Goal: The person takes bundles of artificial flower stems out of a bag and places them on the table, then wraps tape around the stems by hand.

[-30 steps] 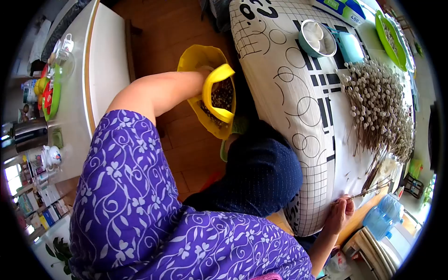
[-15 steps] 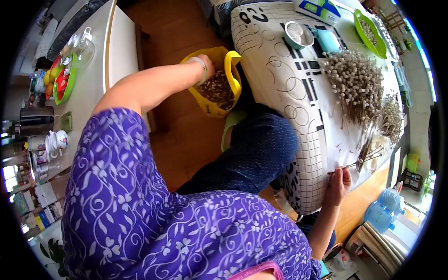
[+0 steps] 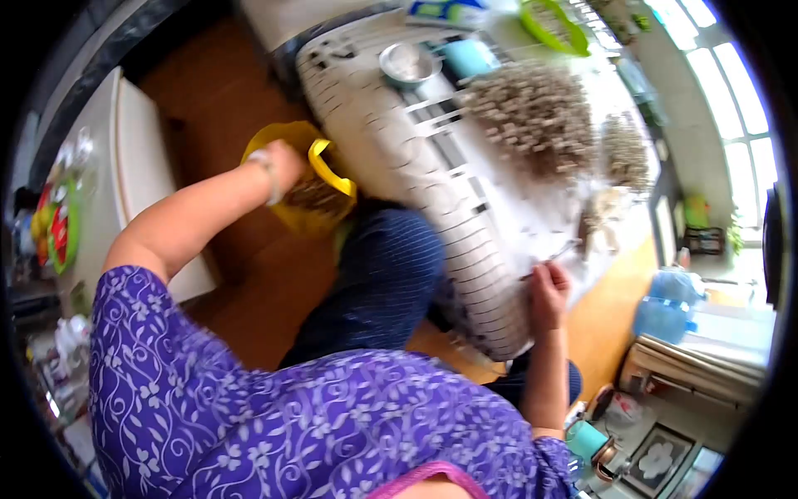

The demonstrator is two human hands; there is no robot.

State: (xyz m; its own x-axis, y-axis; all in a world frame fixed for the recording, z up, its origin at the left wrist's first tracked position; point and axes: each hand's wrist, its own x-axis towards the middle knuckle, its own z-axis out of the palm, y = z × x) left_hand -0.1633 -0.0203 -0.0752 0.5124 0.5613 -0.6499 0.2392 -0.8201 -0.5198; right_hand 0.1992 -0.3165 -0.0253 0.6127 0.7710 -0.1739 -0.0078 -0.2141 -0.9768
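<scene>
My left hand point(image 3: 285, 164) reaches into the mouth of a yellow bag point(image 3: 303, 218), which holds brown, crumbly dried bits. Its fingers are blurred and partly hidden. My right hand point(image 3: 550, 291) is closed in a pinch on thin dried stems, low over the cloth-covered table edge. Just beyond it lies a pale, blurred clump point(image 3: 605, 218) of dried material. Farther up the table is a large bunch of dried stems with round, greyish heads point(image 3: 532, 121), with a smaller dried bunch point(image 3: 625, 151) to its right.
The patterned tablecloth point(image 3: 465, 266) carries a small bowl point(image 3: 407, 65), a light-blue object point(image 3: 467, 58) and a green tray point(image 3: 555, 27). A white cabinet point(image 3: 154, 158) stands at left. Large blue water bottles point(image 3: 665, 303) stand at right. My knee point(image 3: 399, 249) is between bag and table.
The whole view has turned and shifted, so bag and table appear farther left, with motion blur. My left hand stays at the bag, and my right hand still pinches the stems.
</scene>
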